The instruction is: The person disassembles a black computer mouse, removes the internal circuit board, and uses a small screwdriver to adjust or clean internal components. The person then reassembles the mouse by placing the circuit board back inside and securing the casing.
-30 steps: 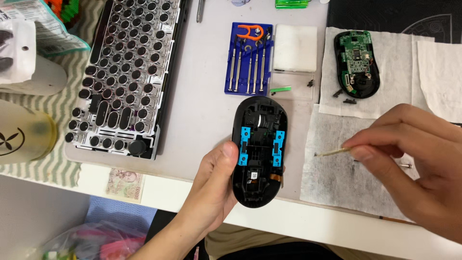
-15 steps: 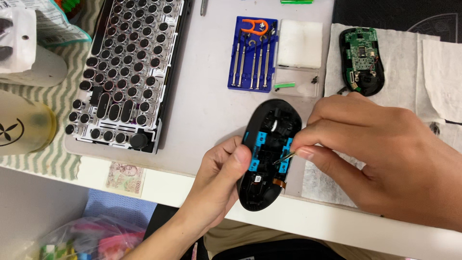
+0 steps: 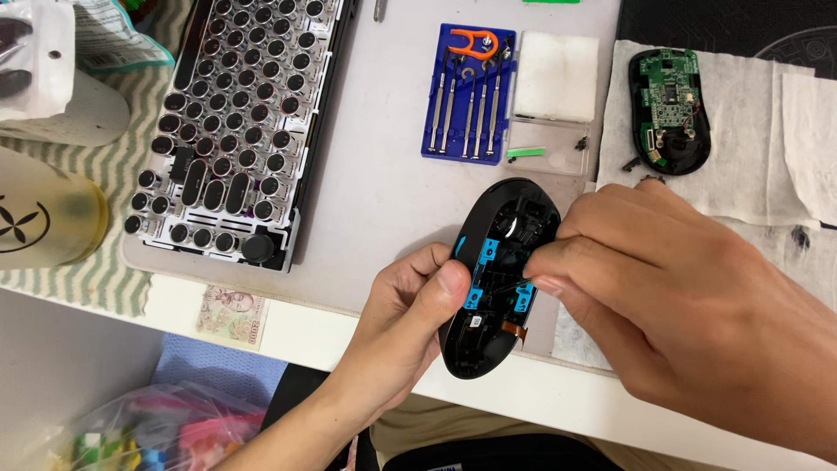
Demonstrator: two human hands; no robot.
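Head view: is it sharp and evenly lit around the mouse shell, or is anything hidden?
Head view: even, soft light, no glare; mouse shell and screwdriver set are sharp. The left hand casts only a faint shadow on the desk mat; the right hand covers the shell's right edge and whatever its fingers pinch.

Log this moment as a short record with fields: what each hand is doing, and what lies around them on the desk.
left hand: grips the black mouse shell, inside facing up, blue parts showing
right hand: fingertips pressed into the shell's interior; any tool hidden
behind: blue screwdriver set, white pad
far right: circuit-board mouse half on paper towel
left: round-key keyboard
desk edge: banknote
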